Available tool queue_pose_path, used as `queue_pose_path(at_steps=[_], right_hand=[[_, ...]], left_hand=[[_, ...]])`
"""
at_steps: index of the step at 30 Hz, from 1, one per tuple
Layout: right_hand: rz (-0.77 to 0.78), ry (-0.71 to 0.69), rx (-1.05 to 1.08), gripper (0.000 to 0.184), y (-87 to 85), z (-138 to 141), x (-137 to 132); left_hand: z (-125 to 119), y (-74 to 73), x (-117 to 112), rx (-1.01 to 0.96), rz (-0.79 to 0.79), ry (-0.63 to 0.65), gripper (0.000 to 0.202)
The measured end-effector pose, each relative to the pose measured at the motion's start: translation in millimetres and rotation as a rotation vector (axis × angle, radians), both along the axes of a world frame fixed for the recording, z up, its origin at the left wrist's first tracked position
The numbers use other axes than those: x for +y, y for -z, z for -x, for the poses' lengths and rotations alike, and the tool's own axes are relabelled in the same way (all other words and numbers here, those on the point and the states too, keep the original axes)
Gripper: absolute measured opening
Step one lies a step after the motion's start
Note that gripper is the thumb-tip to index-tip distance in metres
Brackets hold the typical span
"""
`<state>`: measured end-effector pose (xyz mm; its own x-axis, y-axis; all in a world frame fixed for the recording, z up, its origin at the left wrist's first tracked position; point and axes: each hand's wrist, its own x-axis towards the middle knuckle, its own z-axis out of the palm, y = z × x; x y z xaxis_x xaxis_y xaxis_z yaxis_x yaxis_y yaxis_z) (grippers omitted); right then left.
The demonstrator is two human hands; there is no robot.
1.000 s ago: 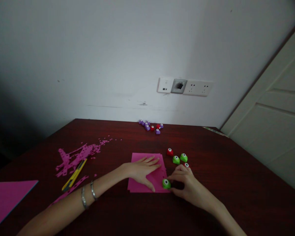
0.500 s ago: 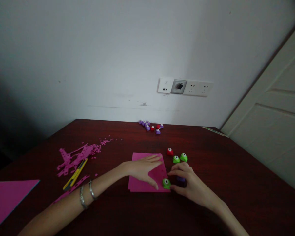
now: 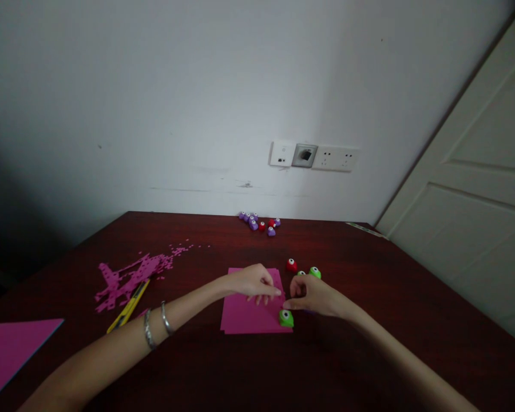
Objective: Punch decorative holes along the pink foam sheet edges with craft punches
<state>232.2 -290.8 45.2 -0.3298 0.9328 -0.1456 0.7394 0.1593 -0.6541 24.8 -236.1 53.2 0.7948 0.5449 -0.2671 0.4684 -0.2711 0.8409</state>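
A stack of pink paper (image 3: pixel 246 317) lies in front of me. My left hand (image 3: pixel 257 283) is above it with thumb and fingers brought together in a pinch; anything between the fingertips is too small to tell. At the paper's right edge my right hand (image 3: pixel 311 294) has its fingers curled and thumb close to them; what they hold, if anything, is hidden. A small green one-eyed piece (image 3: pixel 286 319), shaped like a mini craft punch, sits on the lower right corner of the paper. Something purple shows partly under my right hand.
Beyond my right hand are a red one-eyed piece (image 3: pixel 291 265) and a green one (image 3: pixel 315 273). Several purple and red ones (image 3: pixel 253 224) stand by the wall. On the left lie pink paper scraps (image 3: pixel 133 277), a yellow cutter knife (image 3: pixel 129 308) and a pink sheet (image 3: pixel 17 349).
My left hand has lifted from lying flat on the paper and closed into a pinch. My right hand has moved up and left, away from the green piece at the corner. The view has shifted slightly.
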Motion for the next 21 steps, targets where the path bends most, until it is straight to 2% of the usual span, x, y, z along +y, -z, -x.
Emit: queue_pose_path(at_steps=[3,7,12,17,21], right_hand=[[0.103,-0.038,-0.048,0.027,3.0,3,3],[0.121,-0.052,-0.078,0.028,2.3,5,3],[0.138,-0.079,-0.132,0.025,1.7,5,7],[0.21,-0.143,-0.18,0.028,5.2,3,16],[0.252,-0.213,-0.207,0.026,5.0,4,24]], left_hand=[[-6,-1.6,-5,0.029,0.032,0.045,0.039],[-12,-0.8,-9,0.104,0.059,0.101,0.042],[-19,9.2,-9,0.124,0.095,0.154,0.046],[-25,17.7,-5,0.21,0.153,0.17,0.048],[-30,19.4,2,0.285,0.261,0.151,0.047]])
